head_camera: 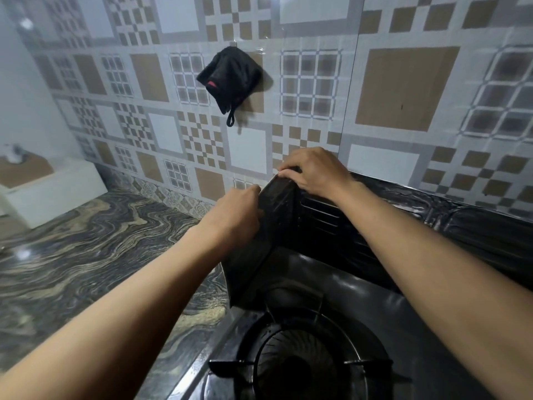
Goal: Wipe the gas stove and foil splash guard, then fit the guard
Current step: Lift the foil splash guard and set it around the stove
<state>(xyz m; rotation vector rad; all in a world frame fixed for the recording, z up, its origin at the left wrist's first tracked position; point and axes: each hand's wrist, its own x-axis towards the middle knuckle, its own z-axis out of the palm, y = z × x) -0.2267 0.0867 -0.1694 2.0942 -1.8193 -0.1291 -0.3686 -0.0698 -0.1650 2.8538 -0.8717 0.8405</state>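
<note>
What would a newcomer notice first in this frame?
Two bare forearms reach to the centre, where the left hand and right hand pinch the top corner of a dark folded splash guard standing at the stove's back-left edge. Below sits the black burner; above, a black cloth hangs on the patterned tile wall.

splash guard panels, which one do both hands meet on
The left side panel, at its top back corner: left hand pinches its outer edge, right hand grips the top. The back panel carries slots.

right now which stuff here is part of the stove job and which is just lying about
Job: splash guard, held at its corner by left hand and right hand; gas stove.
Lying about: black cloth hanging on the wall; white box on the counter.
</note>
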